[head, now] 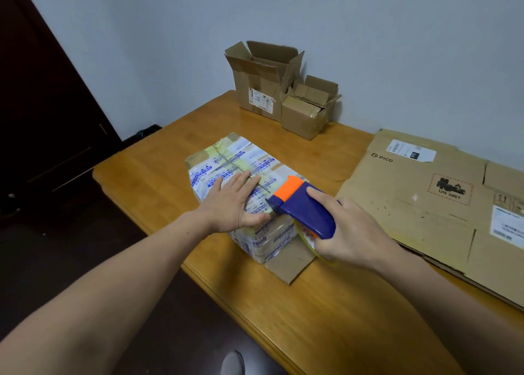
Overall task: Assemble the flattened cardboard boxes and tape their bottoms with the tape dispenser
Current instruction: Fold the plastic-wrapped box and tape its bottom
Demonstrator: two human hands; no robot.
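Now my left hand [235,201] lies flat, fingers straight, on the taped box [243,176] at the frame's centre. My right hand [348,230] grips the tape dispenser [303,207] at the box's near right edge.

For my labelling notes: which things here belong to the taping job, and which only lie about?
In the job: taped box under the left hand; tape dispenser in the right hand; flattened cardboard.
Lying about: large open box; small open box, at the back.

I record the flattened cardboard sheet [419,213] running off the right edge. The tape roll [305,240] is mostly hidden beneath the tape dispenser [307,211] and the right hand [351,232], and the left hand [232,201] covers the near part of the top seam on the box [243,156]. I cannot read the print on its wrapping.
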